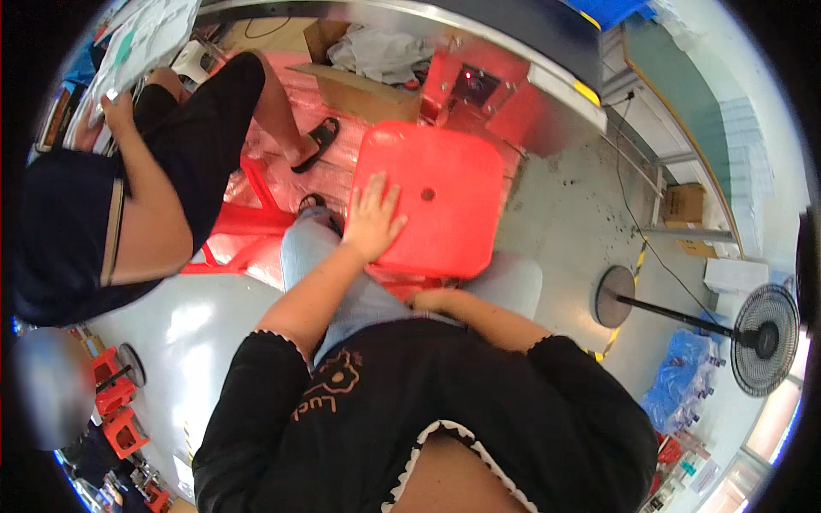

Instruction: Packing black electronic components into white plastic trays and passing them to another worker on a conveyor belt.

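A red plastic stool (457, 171) with a rounded square seat and a small central hole stands before my legs. My left hand (374, 222) lies flat on the left part of its seat, fingers spread and nothing held. Below the seat's near edge, my right hand (428, 299) reaches in close to my lap. Its fingers are mostly hidden, so I cannot see whether they grip the stool. My legs in light blue jeans (312, 261) are partly covered by the seat.
At the left sits another person (111, 222) on a red stool (248, 224). An open cardboard box (363, 94) with white material lies beyond, below a conveyor-like bench (513, 47). A black standing fan (765, 339) with a trailing cable is at right, near blue plastic-wrapped goods (680, 380).
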